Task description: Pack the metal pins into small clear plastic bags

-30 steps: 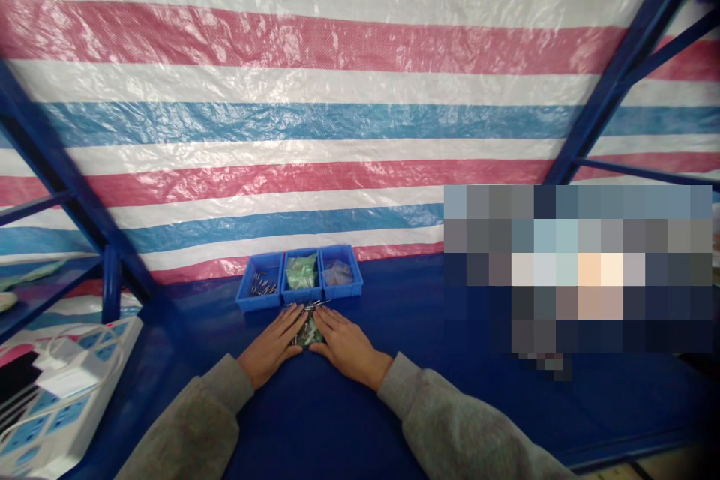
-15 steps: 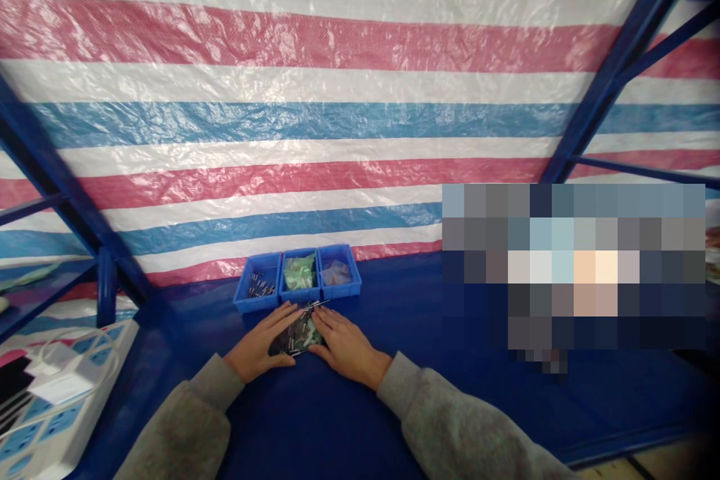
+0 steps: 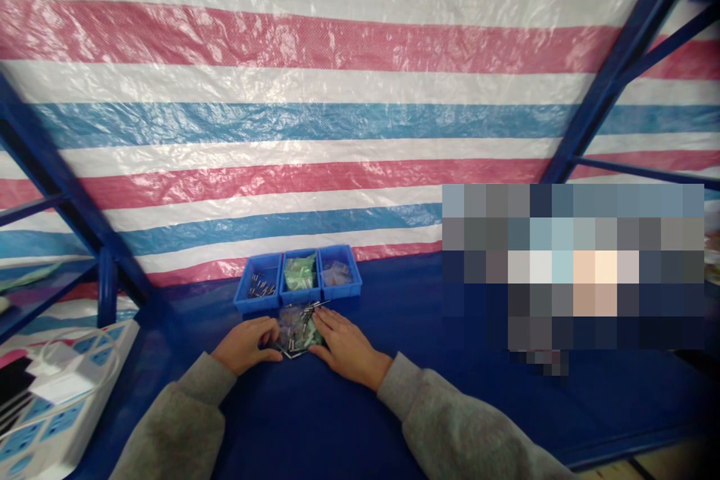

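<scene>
Head view: left hand [image 3: 243, 346] is resting curled beside small parts [image 3: 297, 334], right hand [image 3: 349, 345] touching them, thumbs standing apart from fingers.

From the person's head the one wide view faces forward and down, over the left hand [image 3: 246, 343] and right hand [image 3: 349, 349], which sit small and low in it, across a blue table [image 3: 315, 420] to a striped sheet [image 3: 337, 120], though what the pixelation at right covers is hard to tell.

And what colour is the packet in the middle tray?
Light green packet; the head view shows it.
</scene>
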Available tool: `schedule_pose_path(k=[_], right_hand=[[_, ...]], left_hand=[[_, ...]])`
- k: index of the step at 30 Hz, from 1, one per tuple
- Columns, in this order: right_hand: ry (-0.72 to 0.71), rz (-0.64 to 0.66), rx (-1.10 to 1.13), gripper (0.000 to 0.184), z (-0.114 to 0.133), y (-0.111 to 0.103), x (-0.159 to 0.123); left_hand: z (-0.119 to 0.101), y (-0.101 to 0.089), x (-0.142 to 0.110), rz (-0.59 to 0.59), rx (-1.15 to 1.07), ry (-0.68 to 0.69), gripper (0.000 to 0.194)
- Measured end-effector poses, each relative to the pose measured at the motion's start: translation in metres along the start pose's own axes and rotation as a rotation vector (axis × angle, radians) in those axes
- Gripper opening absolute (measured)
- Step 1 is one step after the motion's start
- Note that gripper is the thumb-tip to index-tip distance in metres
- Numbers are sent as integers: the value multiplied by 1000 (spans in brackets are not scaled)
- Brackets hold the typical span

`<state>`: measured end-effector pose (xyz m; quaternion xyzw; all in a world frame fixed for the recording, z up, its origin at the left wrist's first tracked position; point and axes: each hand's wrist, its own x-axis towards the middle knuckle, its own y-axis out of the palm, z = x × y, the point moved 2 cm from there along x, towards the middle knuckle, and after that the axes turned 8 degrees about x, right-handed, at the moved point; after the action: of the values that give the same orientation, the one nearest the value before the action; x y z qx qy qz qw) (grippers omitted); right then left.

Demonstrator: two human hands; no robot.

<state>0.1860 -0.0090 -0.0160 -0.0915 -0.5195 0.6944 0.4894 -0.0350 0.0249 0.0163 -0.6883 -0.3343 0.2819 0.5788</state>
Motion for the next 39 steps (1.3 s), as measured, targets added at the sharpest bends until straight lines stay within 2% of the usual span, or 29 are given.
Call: schedule_pose_path(k=[7, 18, 23, 27, 32, 39], right_hand=[[8, 13, 4, 59, 1, -1, 0], [5, 13, -12, 58, 0, 1, 0], [0, 0, -12, 58, 0, 1, 0], [-6, -2, -7, 58, 0, 1, 0], [-11, -13, -2, 58, 0, 0, 0], [-15, -19, -9, 57, 0, 0, 0]], left_hand=[[0, 5, 3, -21, 47, -36, 32], [0, 5, 1, -58, 83, 10, 34], [-6, -2, -2, -128, 89, 2, 37], [-4, 0, -2, -159, 89, 44, 43], [1, 5, 0, -154, 77, 78, 37], [-5, 2, 0, -160, 36, 111, 25]])
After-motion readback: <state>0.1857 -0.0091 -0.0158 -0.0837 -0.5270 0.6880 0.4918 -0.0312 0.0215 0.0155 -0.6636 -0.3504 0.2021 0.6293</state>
